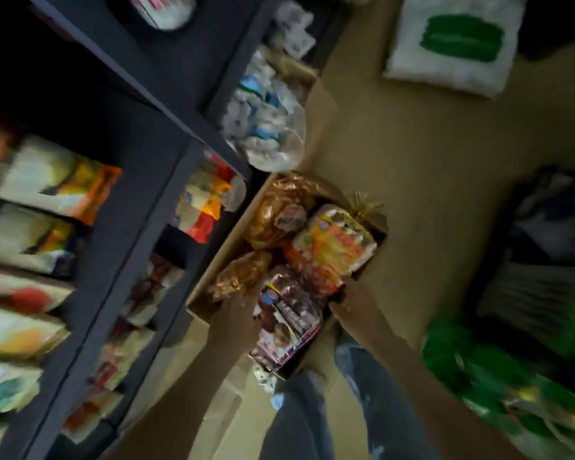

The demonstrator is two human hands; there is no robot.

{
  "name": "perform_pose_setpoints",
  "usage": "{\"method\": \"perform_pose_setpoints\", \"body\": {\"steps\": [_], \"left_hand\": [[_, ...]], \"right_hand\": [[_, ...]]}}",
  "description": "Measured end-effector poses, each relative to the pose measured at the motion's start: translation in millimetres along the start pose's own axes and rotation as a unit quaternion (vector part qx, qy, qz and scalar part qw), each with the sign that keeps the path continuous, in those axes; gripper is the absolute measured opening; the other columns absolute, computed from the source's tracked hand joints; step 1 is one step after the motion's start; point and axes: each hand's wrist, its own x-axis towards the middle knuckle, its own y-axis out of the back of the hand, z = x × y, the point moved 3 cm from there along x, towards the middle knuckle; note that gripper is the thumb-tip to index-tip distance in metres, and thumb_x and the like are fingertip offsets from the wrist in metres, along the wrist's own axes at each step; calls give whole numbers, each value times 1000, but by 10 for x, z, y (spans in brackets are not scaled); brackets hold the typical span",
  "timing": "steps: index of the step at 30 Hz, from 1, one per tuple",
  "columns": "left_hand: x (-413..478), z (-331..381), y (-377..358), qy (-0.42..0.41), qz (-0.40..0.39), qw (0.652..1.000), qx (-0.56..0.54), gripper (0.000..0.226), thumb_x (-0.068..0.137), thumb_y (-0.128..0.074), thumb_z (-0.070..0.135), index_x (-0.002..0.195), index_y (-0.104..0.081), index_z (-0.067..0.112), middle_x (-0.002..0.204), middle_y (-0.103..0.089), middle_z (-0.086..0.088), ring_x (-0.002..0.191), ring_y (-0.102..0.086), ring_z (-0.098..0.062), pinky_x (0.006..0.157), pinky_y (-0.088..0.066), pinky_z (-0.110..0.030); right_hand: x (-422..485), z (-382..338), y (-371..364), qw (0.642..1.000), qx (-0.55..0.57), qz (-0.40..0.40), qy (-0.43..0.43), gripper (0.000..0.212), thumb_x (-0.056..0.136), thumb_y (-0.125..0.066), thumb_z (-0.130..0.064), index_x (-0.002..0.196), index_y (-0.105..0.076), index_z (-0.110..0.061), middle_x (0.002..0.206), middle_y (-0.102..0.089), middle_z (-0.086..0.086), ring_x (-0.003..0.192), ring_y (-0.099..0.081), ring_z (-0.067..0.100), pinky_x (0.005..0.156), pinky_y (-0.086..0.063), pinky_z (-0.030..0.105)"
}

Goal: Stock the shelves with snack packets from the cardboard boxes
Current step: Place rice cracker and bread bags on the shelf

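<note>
Rate the stocking as partly done, with packets (pixel 57 180) already on the shelves (pixel 120 247) at 9 o'clock, many more left in the box (pixel 218 257) toward 6 o'clock, and left hand (pixel 238 313) and right hand (pixel 349 307) flanking a purple packet (pixel 287 323) inside it, grip unreadable through blur.

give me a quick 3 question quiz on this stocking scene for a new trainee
1. True or false: the cardboard box is empty.
2. Which packet lies between the left hand and the right hand? A. purple packet B. blue packet C. black packet
3. Fill in: the shelves stand on the person's ___ side.
Key: 1 false, it holds several packets; 2 A; 3 left.
</note>
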Motion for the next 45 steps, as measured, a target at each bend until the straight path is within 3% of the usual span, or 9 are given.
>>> {"method": "perform_pose_setpoints", "body": {"steps": [4, 8, 14, 23, 31, 34, 37, 40, 45], "left_hand": [[564, -100, -620, -27, -21, 999, -14, 84, 78, -46, 61, 152, -21, 28, 134, -48, -22, 121, -47, -40, 102, -37, -41], [855, -178, -929, -59, -33, 998, -4, 104, 84, -63, 56, 145, 18, 28, 158, -10, -14, 137, -25, -35, 112, -23, -36], [828, -405, -962, -36, -53, 992, -108, 96, 80, -59, 65, 139, 16, 59, 155, -17, -9, 127, -33, -31, 100, -35, -38], [-271, -72, 104, -60, 9, 950, -308, 81, 78, -50, 75, 136, 5, 69, 145, -29, -7, 132, -35, -24, 92, -39, -30], [-1596, 698, 2057, -165, 131, 854, -476, 78, 94, -56, 37, 143, 1, 55, 141, -12, 40, 118, -34, 20, 71, -42, 0], [-2164, 832, 2713, -231, 174, 813, -506, 75, 89, -62, 36, 132, -10, 70, 144, -19, 41, 129, -41, 1, 83, -48, -21], [-2770, 881, 3235, -276, 223, 792, -496, 80, 87, -66, 27, 132, -16, 70, 139, -45, 15, 96, -59, -27, 73, -44, -48], [-3402, 826, 3622, -313, 343, 785, -410, 84, 88, -67, 41, 143, -7, 60, 116, -36, 31, 97, -46, 11, 95, -42, -26], [-4440, 689, 4110, -302, 508, 764, -260, 98, 73, -62, 71, 134, 15, 69, 126, -30, 10, 114, -41, -4, 94, -40, -13]], "right_hand": [[359, 536, -753, 995, 44, -65, -56, 91, 84, -65, -52, 153, -8, -33, 135, -49, 9, 117, -53, 31, 93, -45, 37], [407, 611, -1328, 992, 101, -70, -39, 100, 83, -72, -35, 153, -2, -21, 156, -20, 11, 140, -28, 29, 108, -29, 37], [300, 496, -1466, 987, 146, 62, -4, 92, 85, -67, -11, 145, -5, -40, 150, -23, 7, 132, -32, 20, 94, -27, 22], [-805, -384, -327, 955, 193, 198, 108, 92, 79, -63, -44, 143, 2, -59, 144, -28, 5, 132, -29, 20, 110, -30, 50], [-1985, -1906, 1363, 919, 31, 273, 283, 68, 87, -44, -53, 144, -7, -53, 152, -20, 17, 138, -19, 33, 104, -9, 26], [-2527, -2416, 1902, 881, -3, 292, 373, 61, 91, -45, -40, 142, -15, -55, 157, -10, 6, 140, -10, 21, 110, -7, 36], [-3087, -2806, 2329, 840, 17, 303, 450, 54, 91, -48, -40, 135, -26, -63, 152, -6, -15, 134, -6, 0, 111, -15, 39], [-3605, -3170, 2654, 787, 31, 301, 538, 47, 93, -46, -54, 136, -29, -63, 152, -6, -25, 145, -8, 15, 113, -24, 56], [-4275, -3841, 2899, 627, -27, 331, 705, 67, 92, -52, -55, 148, -17, -46, 157, 1, -14, 147, -7, 28, 114, -20, 58]]}}
